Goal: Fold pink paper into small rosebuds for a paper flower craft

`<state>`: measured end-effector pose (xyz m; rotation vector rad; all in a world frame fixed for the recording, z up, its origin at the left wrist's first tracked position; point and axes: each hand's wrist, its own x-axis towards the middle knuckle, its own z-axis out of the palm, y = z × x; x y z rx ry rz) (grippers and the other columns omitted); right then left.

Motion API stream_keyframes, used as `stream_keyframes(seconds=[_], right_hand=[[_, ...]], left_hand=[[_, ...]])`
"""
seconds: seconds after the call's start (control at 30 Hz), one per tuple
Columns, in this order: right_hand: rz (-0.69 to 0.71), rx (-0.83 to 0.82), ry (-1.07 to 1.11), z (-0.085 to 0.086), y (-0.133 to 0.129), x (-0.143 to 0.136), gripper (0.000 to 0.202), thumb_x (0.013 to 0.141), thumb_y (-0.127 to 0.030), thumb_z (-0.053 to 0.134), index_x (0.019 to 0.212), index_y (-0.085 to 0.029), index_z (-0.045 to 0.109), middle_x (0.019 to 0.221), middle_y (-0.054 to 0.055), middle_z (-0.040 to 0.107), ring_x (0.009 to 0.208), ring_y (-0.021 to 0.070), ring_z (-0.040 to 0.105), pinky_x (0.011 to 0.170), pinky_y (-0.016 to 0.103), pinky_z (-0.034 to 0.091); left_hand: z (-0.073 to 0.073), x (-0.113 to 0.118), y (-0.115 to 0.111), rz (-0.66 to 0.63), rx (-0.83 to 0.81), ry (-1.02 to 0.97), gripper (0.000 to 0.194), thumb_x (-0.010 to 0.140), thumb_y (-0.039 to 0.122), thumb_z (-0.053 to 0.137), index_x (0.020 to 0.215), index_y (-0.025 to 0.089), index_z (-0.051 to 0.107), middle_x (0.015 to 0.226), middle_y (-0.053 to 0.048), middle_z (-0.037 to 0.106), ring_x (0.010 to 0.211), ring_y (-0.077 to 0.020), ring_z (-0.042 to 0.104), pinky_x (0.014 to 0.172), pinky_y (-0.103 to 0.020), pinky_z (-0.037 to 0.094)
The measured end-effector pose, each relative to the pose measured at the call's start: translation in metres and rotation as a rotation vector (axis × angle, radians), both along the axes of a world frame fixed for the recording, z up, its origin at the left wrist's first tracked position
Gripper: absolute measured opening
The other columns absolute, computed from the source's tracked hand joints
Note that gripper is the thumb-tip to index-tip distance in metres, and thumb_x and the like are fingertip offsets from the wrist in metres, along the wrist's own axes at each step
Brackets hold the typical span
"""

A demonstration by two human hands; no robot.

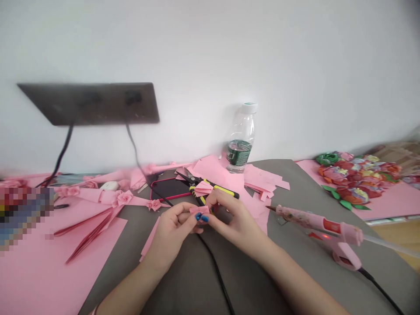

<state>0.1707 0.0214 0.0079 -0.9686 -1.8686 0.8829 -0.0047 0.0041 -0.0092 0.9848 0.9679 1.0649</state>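
Near the middle of the head view, a small folded piece of pink paper [198, 210] is pinched between both thumbs and fingers. My left hand [180, 224] grips it from the left, and my right hand [229, 215] from the right; the blue-painted thumbnails nearly touch in front of it. Just beyond the fingers lie yellow-and-black pliers [225, 190] with a folded pink paper piece [203, 188] by their handles. A phone with a pink-red edge [170, 189] is behind my left hand.
A pink hot glue gun [321, 223] with a lit red light lies right, its cable trailing forward. A plastic bottle [240, 140] stands by the wall. Pink paper sheets [65, 271] and paper roses [123, 199] lie left, coloured paper flowers [357, 175] right. A black cable [215, 267] crosses the grey surface.
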Motion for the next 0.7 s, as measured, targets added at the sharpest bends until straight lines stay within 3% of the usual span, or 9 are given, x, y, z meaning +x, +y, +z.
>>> stream_keyframes(seconds=[0.17,0.7], right_hand=[[0.025,-0.057,0.026,0.0043,-0.0009,-0.0026,0.015,0.092,-0.018,0.055,0.078,-0.02,0.053,0.079,0.001,0.056,0.075,0.0163,0.051,0.067,0.028,0.041],[0.071,-0.192,0.141,0.0066,0.001,0.0003,0.03,0.096,-0.042,0.055,0.079,-0.018,0.061,0.077,0.004,0.061,0.075,0.0177,0.055,0.069,0.03,0.045]], left_hand=[[0.002,-0.0019,-0.0008,-0.017,0.025,0.027,0.018,0.085,0.035,0.074,0.088,0.017,0.074,0.086,-0.005,0.078,0.078,-0.0147,0.069,0.065,-0.019,0.059],[0.0036,-0.0019,-0.0027,-0.018,0.024,0.035,0.014,0.086,0.03,0.072,0.085,0.017,0.069,0.087,-0.005,0.077,0.085,-0.0178,0.072,0.069,-0.022,0.058]])
